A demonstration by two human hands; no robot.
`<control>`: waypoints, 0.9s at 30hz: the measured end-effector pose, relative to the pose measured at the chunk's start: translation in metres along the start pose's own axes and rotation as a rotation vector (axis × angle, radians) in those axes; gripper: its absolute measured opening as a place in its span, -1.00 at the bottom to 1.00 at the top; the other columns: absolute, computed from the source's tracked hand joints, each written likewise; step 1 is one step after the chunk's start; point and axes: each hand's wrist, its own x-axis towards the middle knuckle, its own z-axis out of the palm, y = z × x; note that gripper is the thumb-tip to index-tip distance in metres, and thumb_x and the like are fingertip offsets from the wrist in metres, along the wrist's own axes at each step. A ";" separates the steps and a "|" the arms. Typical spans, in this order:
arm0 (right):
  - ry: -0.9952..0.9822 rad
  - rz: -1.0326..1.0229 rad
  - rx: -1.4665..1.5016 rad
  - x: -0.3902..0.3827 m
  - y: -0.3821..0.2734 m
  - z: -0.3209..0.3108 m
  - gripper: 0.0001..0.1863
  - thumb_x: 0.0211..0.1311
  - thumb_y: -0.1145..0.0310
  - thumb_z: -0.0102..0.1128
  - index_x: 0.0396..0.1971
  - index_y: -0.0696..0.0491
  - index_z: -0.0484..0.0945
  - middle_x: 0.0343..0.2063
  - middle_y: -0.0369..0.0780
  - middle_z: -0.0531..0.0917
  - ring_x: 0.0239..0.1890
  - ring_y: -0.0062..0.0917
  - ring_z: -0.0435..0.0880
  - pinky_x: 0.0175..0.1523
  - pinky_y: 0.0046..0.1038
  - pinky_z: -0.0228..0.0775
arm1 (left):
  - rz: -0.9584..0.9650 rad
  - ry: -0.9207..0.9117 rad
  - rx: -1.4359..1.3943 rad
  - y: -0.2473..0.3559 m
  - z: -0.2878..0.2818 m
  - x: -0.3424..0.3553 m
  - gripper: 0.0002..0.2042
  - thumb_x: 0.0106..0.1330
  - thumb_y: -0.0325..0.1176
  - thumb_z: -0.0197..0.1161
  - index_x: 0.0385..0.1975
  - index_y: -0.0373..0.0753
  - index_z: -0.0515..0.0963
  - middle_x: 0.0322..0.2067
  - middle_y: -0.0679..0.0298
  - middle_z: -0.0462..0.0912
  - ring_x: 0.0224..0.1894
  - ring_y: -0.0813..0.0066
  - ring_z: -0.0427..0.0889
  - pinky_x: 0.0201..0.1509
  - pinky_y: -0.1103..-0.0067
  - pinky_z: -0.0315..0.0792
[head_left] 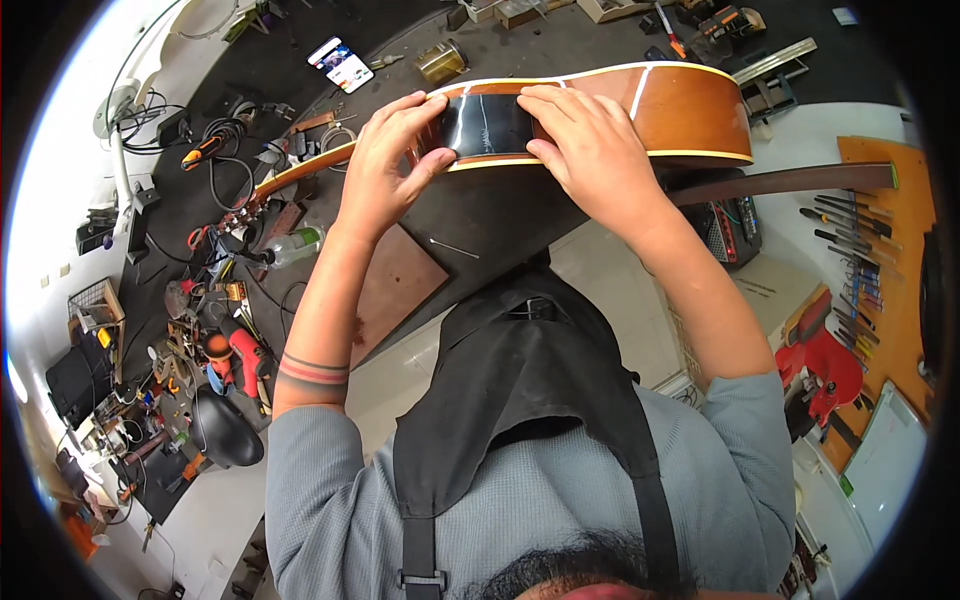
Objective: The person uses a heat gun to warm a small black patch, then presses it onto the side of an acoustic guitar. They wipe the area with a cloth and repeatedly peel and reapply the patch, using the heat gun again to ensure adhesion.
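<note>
An acoustic guitar [690, 110] stands on its edge across the dark workbench, its glossy brown side turned up and its neck pointing left. On that side lies a shiny black panel or sheet [490, 125]; whether it is loose or fixed I cannot tell. My left hand [395, 150] spans the guitar's side at the panel's left end, fingertips at the far rim and thumb at the near one. At the right end my right hand [590, 140] grips the same way, fingers together and thumb on the near rim. My palms hide part of the wood.
A phone [340, 65] and a glass jar [441, 62] lie beyond the guitar. A plastic bottle [297, 246], a brown board [400, 285] and a red power tool [248, 360] are at left. A dark fretboard-like strip [790, 182] juts out at right, near a tool rack [860, 250].
</note>
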 end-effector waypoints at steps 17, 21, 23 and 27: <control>-0.075 0.019 -0.044 0.005 0.002 -0.002 -0.51 0.44 0.24 0.46 0.29 0.02 0.60 0.32 -0.29 0.66 0.38 -0.34 0.60 0.50 -0.13 0.35 | 0.026 0.030 -0.102 -0.013 0.004 -0.002 -0.50 0.26 -0.28 0.65 0.23 -0.18 0.79 0.33 0.21 0.76 0.47 0.07 0.62 0.54 0.20 0.48; -0.085 0.023 -0.047 0.006 0.001 -0.004 -0.50 0.46 0.23 0.45 0.31 0.03 0.59 0.33 -0.28 0.66 0.40 -0.33 0.59 0.52 -0.12 0.34 | 0.063 0.041 -0.058 -0.011 0.001 0.001 -0.47 0.23 -0.28 0.66 0.24 -0.16 0.79 0.34 0.21 0.76 0.47 0.07 0.61 0.56 0.19 0.47; -0.085 0.021 -0.046 0.005 0.001 -0.005 -0.49 0.46 0.21 0.45 0.31 0.04 0.60 0.33 -0.27 0.66 0.41 -0.32 0.59 0.53 -0.12 0.33 | 0.060 0.029 -0.066 -0.014 0.003 0.000 -0.45 0.24 -0.30 0.64 0.28 -0.18 0.77 0.38 0.18 0.73 0.50 0.06 0.59 0.57 0.18 0.44; -0.058 0.032 -0.026 0.006 -0.002 -0.005 -0.48 0.43 0.17 0.48 0.28 0.06 0.63 0.33 -0.26 0.66 0.41 -0.31 0.58 0.52 -0.10 0.32 | 0.056 0.046 -0.086 -0.010 0.003 0.004 -0.47 0.21 -0.31 0.65 0.23 -0.18 0.79 0.35 0.19 0.74 0.45 0.06 0.63 0.55 0.20 0.48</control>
